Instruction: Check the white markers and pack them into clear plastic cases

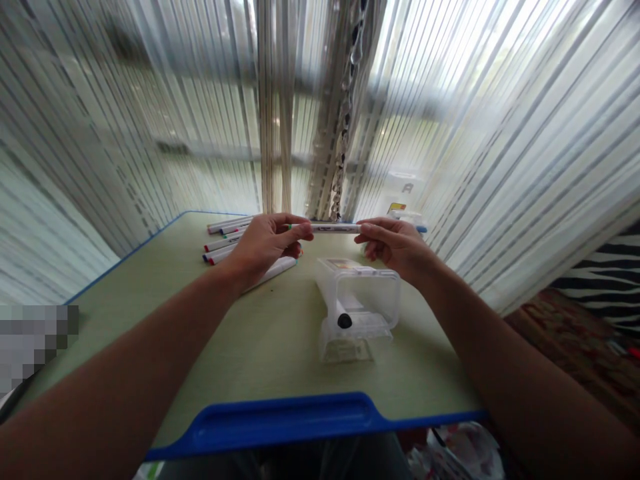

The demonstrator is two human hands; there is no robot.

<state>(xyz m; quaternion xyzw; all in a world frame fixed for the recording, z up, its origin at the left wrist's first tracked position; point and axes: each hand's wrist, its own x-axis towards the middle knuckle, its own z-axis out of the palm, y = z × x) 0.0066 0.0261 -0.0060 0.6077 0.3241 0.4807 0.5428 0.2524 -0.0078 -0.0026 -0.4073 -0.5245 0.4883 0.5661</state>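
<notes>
A slim white marker (336, 229) is stretched level between both hands above the table. My left hand (270, 241) pinches its left end, near a green band. Its right end is in the pinched fingers of my right hand (393, 241). Beneath and beside my left hand lie several white markers (224, 241) with coloured ends, partly hidden by the hand. Below my right hand a clear plastic box (359, 293) rests on its side, its open end towards me and its lid folded down on the table. One marker with a black end (345, 321) lies inside the box.
The pale green table (280, 353) has a blue edge with a pen groove (290, 415) at the front. Behind my right hand stands another clear container (406, 215). String curtains (200, 120) hang close along the back and sides. A plastic bag (465, 450) sits below the front right edge.
</notes>
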